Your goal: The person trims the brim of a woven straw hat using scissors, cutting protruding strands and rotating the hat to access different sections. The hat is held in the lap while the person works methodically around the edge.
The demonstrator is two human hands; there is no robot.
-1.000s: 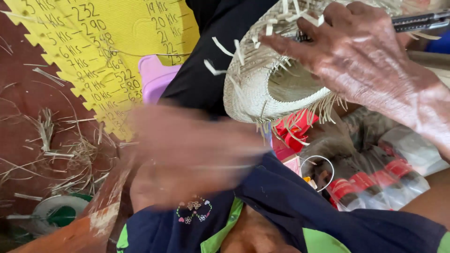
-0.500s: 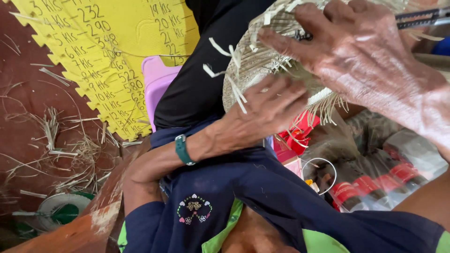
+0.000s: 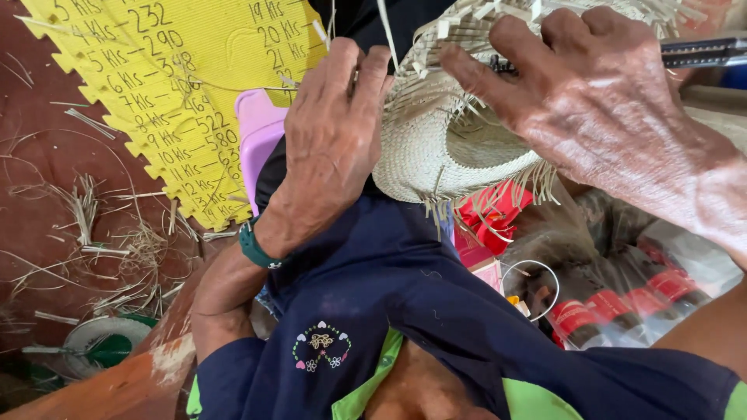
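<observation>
Where the view starts, closest to the camera, a dark blue garment (image 3: 405,311) with a small embroidered motif and green trim fills the lower middle. From it the left forearm rises, with a green wristband (image 3: 255,247) at the wrist. To the right of the lap lies a clear bag of bottles with red labels (image 3: 622,303), and just beside it a thin wire ring (image 3: 531,286). Off to the lower left, on the reddish-brown floor (image 3: 39,179), sit a white and green roll of tape (image 3: 105,342) and scattered loose straw strips (image 3: 117,249).

Further up, the left hand (image 3: 334,132) is curled, its fingertips pinching the loose strips at the left edge of a half-woven straw hat (image 3: 443,148). The hat is held in the air above the lap, between the two hands, brim downward, with unfinished strips sticking out all round its rim. The right hand (image 3: 576,93) lies spread over the top right of the hat, fingers bent and pressing down on the weave. A dark, slim tool (image 3: 700,53) juts out past this hand to the right; whether the hand grips it cannot be told.

Beyond the left hand lie a pink plastic thing (image 3: 261,132) and a yellow foam mat (image 3: 179,85) with handwritten figures.
</observation>
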